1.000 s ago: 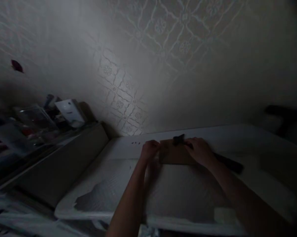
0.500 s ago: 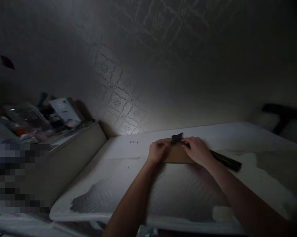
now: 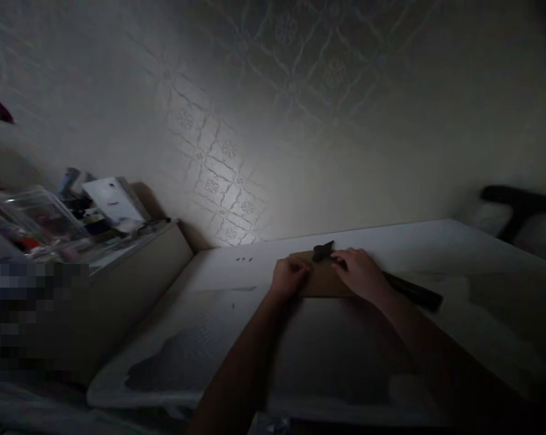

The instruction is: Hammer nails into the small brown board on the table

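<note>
A brown flat board lies on the white table, with a small dark object near its far edge. That object has a pointed end; its kind is too dim to tell. My left hand is closed at the board's left side, fingers curled, and anything inside is hidden. Over the board's right side my right hand is closed, fingertips bent beside the dark object. Whether they grip it or something smaller is unclear. A long dark bar-like thing extends from behind my right forearm.
Several tiny dark bits lie on the table to the left. A cabinet at the left carries a clear plastic box and a white box. A patterned wall stands behind; a black T-shaped thing is at the right.
The view has shifted slightly and the table's near part looks darker. My left hand has drawn a little away from the dark object; my right hand stays beside it.
</note>
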{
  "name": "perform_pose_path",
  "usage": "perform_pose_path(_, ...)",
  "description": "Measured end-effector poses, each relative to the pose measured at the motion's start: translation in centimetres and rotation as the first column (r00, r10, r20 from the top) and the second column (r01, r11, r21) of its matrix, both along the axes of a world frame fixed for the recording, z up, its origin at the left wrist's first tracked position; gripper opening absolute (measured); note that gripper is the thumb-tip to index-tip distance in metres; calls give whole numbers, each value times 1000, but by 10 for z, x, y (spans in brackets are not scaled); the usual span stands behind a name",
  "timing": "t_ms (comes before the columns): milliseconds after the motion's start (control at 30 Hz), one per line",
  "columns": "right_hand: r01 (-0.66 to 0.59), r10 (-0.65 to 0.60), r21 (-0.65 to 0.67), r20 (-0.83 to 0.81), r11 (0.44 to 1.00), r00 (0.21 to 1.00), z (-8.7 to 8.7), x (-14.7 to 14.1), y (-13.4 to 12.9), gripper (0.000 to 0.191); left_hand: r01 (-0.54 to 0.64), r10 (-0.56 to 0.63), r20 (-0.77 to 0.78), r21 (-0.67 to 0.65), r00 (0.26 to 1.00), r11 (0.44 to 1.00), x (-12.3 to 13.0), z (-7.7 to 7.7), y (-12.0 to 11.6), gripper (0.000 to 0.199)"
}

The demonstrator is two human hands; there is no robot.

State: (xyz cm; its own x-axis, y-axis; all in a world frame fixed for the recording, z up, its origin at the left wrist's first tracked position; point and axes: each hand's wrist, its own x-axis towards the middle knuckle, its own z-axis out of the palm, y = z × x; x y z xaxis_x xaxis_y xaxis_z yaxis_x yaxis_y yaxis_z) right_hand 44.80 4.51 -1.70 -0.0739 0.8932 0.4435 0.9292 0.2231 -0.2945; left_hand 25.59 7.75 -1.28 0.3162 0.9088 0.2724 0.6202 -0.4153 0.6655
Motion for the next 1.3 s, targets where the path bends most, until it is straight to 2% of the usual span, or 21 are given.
perform_pose_path(333, -6, 6, -1, -6, 1000, 1000, 0, -1, -1, 26, -28, 29, -96, 11, 995, 1000, -1, 2, 0, 15)
perform_pose_path(700, -10, 10, 11, -11, 1000, 1000, 1, -2, -2, 25, -39, 40, -111, 14, 993, 999, -1, 0, 0, 18)
perform_pose_path(900, -18, 18, 6, -7, 1000, 1000, 1, -2, -2, 25, -80, 84, -158, 27, 984, 996, -1, 2, -2, 20)
perform_pose_path(1300, -15, 15, -17, -2, 1000, 1000, 2, -2, -2, 26, -37, 36, -161, -3, 986, 999, -2, 1, -1, 22)
